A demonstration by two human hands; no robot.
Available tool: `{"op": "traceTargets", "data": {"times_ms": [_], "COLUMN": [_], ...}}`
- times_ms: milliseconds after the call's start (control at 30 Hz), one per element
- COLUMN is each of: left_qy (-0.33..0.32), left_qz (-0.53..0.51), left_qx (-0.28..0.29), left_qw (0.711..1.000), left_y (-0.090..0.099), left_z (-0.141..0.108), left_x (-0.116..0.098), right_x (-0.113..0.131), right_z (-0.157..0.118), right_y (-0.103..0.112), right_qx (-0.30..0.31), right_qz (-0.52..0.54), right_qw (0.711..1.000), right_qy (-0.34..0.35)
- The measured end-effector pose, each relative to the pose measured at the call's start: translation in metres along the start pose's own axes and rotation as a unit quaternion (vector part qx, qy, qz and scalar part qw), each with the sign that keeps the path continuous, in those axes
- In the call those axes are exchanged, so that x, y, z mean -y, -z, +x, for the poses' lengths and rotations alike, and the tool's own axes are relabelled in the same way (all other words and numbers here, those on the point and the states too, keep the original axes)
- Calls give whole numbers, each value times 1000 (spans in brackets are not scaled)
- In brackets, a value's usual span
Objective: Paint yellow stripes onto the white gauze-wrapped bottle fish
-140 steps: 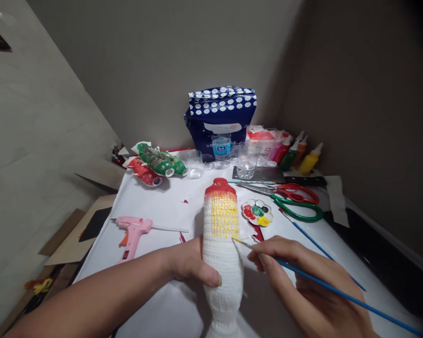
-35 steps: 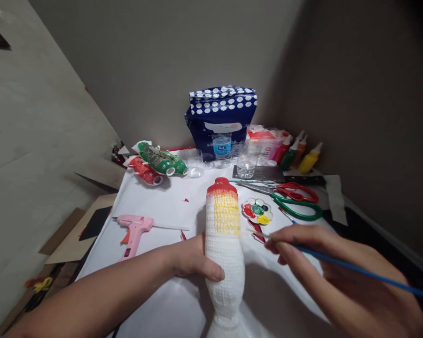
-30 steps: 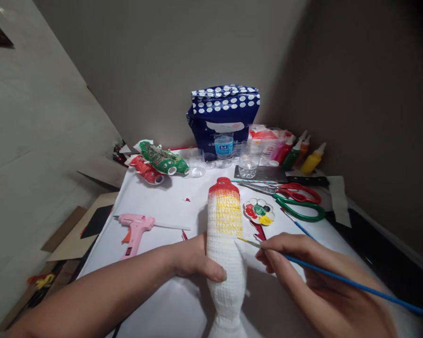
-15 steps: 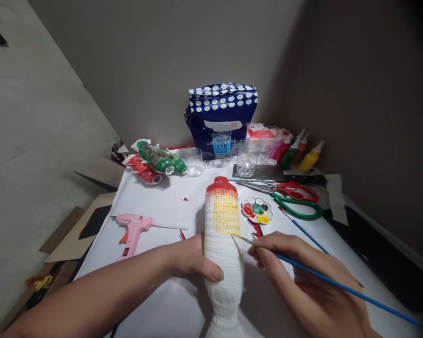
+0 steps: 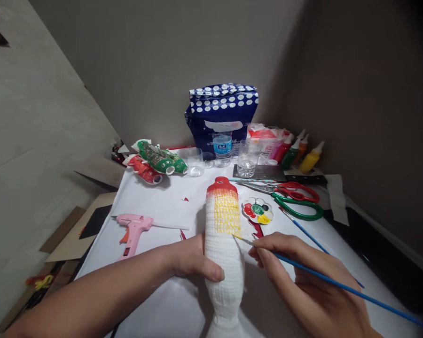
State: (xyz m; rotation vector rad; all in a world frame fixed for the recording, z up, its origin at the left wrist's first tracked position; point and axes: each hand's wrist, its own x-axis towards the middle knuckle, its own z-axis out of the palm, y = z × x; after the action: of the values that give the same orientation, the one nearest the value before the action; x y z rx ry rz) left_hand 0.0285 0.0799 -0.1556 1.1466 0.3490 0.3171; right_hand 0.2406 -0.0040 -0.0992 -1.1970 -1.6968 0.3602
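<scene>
My left hand (image 5: 200, 263) is wrapped round the middle of a white, cloth-covered fish-shaped figure (image 5: 225, 277), thumb across its front. The figure stands with its red-painted head up and its narrow tail toward me. Below the red, a grid of yellow strokes covers part of the body. My right hand (image 5: 296, 277) pinches a blue-handled paintbrush (image 5: 324, 278) near its ferrule. The yellow-tipped bristles touch the figure at the lower right of the yellow patch. Just beyond my right hand lies a flower-shaped paint palette (image 5: 247, 217) with red, green, black and yellow paint.
A pink glue gun (image 5: 136, 230) lies at left. Behind it are red and green painted fish (image 5: 157, 159). Clear cups (image 5: 246, 164) and a dark blue bag (image 5: 222, 105) stand at the back. Scissors (image 5: 299, 213), a second brush (image 5: 305, 232), a knife (image 5: 305, 179) and paint bottles (image 5: 310, 159) are at right.
Almost nothing differs. Both hands keep their grip, and the brush tip stays at the same spot on the figure; the whole view has shifted very slightly.
</scene>
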Motion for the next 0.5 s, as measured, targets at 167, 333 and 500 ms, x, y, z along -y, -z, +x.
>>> {"op": "traceTargets", "data": {"times_ms": [167, 333, 500], "left_qy": [2, -5, 2], "left_qz": [0, 5, -1], "left_qx": [2, -1, -2], "left_qw": [1000, 1000, 1000], "left_y": [0, 0, -1], "left_z": [0, 0, 1], "left_x": [-1, -1, -2], "right_x": [-2, -3, -3], "right_z": [-1, -1, 0], "right_y": [2, 6, 4], "right_qx": [19, 11, -2], "right_qz": [0, -1, -10], "right_qw": [1000, 1000, 1000], "right_qy": [-7, 0, -2]}}
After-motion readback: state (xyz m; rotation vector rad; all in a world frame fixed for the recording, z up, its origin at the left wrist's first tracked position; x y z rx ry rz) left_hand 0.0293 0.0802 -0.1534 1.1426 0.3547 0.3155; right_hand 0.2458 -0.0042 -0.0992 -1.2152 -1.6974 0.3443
